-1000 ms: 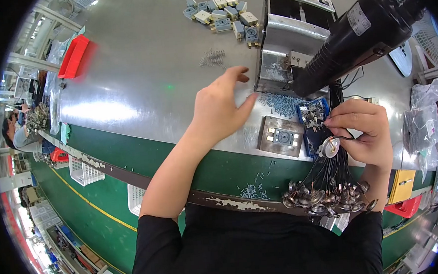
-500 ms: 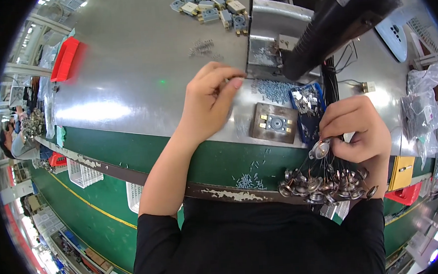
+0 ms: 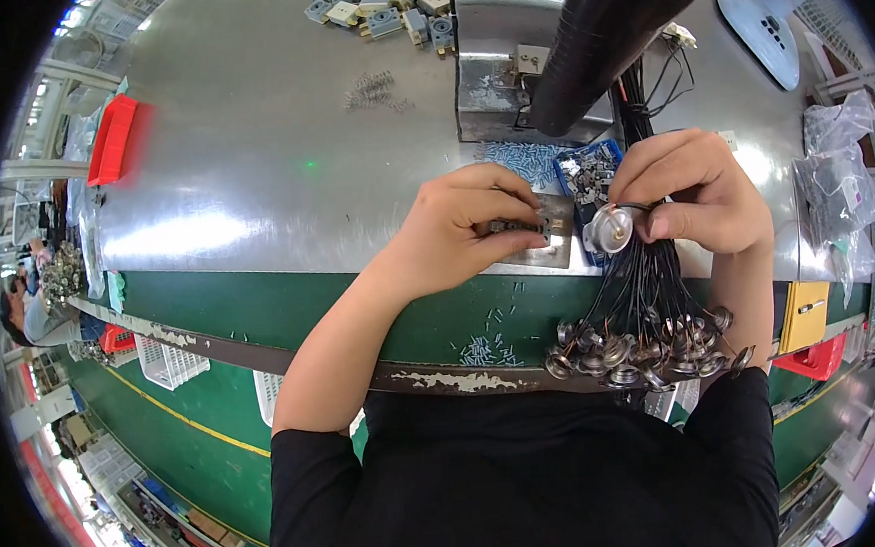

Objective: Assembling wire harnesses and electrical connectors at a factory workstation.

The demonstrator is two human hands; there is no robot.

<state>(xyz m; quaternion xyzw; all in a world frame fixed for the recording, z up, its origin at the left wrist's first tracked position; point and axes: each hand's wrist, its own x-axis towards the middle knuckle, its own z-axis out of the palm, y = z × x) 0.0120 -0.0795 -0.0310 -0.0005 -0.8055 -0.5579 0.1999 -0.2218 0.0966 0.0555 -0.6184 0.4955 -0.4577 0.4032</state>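
My left hand is closed in a pinch on a small dark grey block, seen edge-on. It is just over a flat metal fixture block, which the fingers partly cover. My right hand pinches a thin dark wire close to a round silver metal cap. This cap faces up beside the fixture, in front of a blue tray of small metal pieces. Below the right hand a bundle of black wires hangs over the table's front edge, ending in several similar metal caps.
A black cylindrical machine arm slants over a metal stand. Blue screws lie before it; more screws lie near the front edge. Springs, grey-and-cream blocks and a red bin occupy the table.
My left hand has moved right and down to the fixture and taken hold of the grey block there. My right hand has lifted the silver cap up and left, toward it.
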